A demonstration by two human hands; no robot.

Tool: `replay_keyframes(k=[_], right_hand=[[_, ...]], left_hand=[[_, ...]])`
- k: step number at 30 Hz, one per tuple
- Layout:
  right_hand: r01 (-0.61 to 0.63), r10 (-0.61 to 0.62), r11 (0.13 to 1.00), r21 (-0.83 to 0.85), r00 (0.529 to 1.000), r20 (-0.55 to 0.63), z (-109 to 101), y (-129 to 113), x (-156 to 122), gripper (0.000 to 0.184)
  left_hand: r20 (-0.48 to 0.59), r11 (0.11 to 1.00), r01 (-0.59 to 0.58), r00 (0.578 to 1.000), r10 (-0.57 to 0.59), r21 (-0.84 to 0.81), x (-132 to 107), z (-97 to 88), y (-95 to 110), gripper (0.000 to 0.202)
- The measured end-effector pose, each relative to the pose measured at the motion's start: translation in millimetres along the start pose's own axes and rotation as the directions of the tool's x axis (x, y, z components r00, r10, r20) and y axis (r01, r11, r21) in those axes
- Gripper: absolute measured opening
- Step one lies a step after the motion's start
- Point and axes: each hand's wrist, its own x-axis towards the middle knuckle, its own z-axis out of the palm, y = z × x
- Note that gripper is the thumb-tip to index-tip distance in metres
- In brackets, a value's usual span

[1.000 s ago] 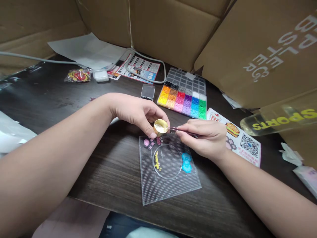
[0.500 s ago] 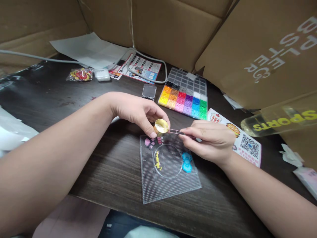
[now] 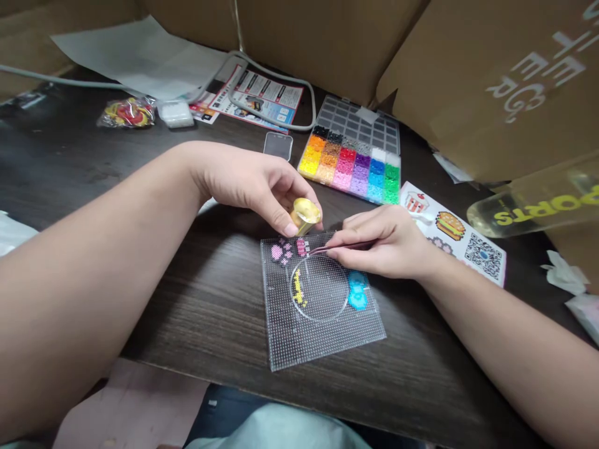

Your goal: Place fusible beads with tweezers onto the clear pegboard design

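My left hand (image 3: 255, 186) pinches a small gold cap (image 3: 306, 213) just above the far edge of a clear square pegboard (image 3: 318, 330). My right hand (image 3: 386, 246) is closed on thin tweezers (image 3: 334, 247), whose tips point left and reach down to pink beads (image 3: 290, 249) at the board's far left corner. A clear round board (image 3: 322, 288) lies on the square one. It carries a short row of yellow beads (image 3: 298, 291), and a blue bead patch (image 3: 358, 293) sits at its right.
A compartment box of coloured beads (image 3: 353, 163) lies open behind the hands. Pattern sheets (image 3: 463, 240), a leaflet (image 3: 257, 100), a grey cable (image 3: 262, 68), a bag of rubber bands (image 3: 125, 114), a clear bottle (image 3: 533, 202) and cardboard boxes (image 3: 496, 75) surround the dark wooden table (image 3: 196, 318).
The tweezers have left the gold cap's mouth and dropped to the pegboard by the pink beads. The camera has tilted down a little, so everything sits higher in view.
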Motion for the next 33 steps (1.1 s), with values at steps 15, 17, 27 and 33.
replay_keyframes(k=[15, 17, 27, 33], right_hand=[[0.107, -0.106, 0.992, -0.068, 0.994, 0.03, -0.6, -1.5, 2.7, 0.013], [0.099, -0.097, 0.992, -0.076, 0.995, 0.029, -0.8, -1.9, 2.6, 0.013], [0.048, -0.047, 0.998, -0.041, 0.999, 0.022, -1.8, -2.1, 1.2, 0.013], [0.069, -0.068, 0.997, -0.037, 0.997, 0.032, -2.5, -1.3, 1.7, 0.014]], left_hand=[[0.029, 1.0, -0.013, 0.999, 0.013, 0.018, 1.1, 1.3, 1.0, 0.028], [0.027, 1.0, -0.013, 1.0, 0.012, 0.022, 0.8, 1.5, 1.4, 0.032], [0.028, 1.0, -0.013, 1.0, 0.013, 0.018, 0.7, 1.5, 0.5, 0.033], [0.022, 1.0, -0.014, 1.0, 0.013, 0.015, 2.2, 2.4, 0.9, 0.029]])
